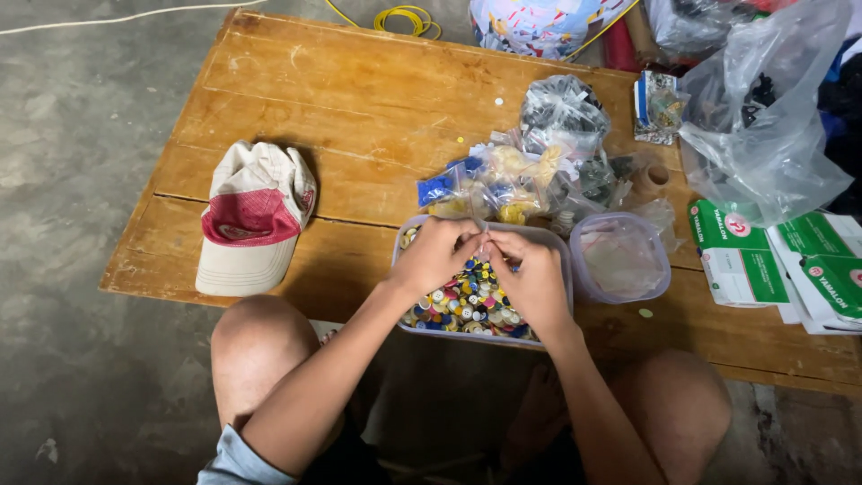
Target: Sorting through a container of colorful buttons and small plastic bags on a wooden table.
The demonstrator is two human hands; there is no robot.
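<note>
Hands: left hand [437, 256] and right hand [532, 269] pinch something tiny together (too small to identify).
Tub [564, 269]: full of coloured buttons [467, 301], at the surface's [359, 99] near edge.
Room: bare wood left of tub, beyond cap [251, 220].

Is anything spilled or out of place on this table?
Yes, slightly. A few loose buttons lie on the bare table, outside the tub where both hands work: one by the lid, others near the bags. Nothing looks damaged.

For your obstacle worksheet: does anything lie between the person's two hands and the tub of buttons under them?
Nothing visible does. The left hand and right hand meet directly over the open tub of buttons; the small bags lie beyond it.
</note>
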